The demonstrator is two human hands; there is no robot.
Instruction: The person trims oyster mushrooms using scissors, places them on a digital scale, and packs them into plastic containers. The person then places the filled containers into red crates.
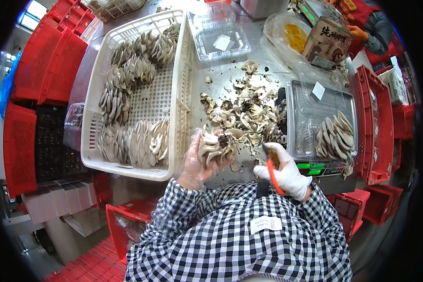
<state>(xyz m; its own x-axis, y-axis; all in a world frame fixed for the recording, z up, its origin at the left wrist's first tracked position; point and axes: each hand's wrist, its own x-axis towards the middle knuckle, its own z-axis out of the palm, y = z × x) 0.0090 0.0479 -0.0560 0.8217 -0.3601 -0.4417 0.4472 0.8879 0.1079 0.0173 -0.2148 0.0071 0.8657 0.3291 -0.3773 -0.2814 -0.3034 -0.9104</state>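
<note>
My left hand (197, 162), in a clear plastic glove, holds an oyster mushroom cluster (215, 149) with its dark base turned up. In my white-gloved right hand (283, 172) are orange-handled scissors (274, 174), their tips near the cluster's right side. Beyond both hands lies a heap of mushroom trimmings (248, 109) with dark crumbs. To the left, a white plastic crate (181, 105) contains several oyster mushroom clusters along its sides. A clear plastic tray (303, 130) sits on a digital scale (317, 171) at right, with a mushroom cluster (335, 136) in it.
Clear plastic containers (220, 44) with a paper slip stand at the back. Yellow rubber bands (295, 37) lie in a plastic bag beside a printed paper bag (327, 42). Another person's orange-gloved hand (357, 33) is at upper right. Red crates (375, 130) flank the metal table (229, 67).
</note>
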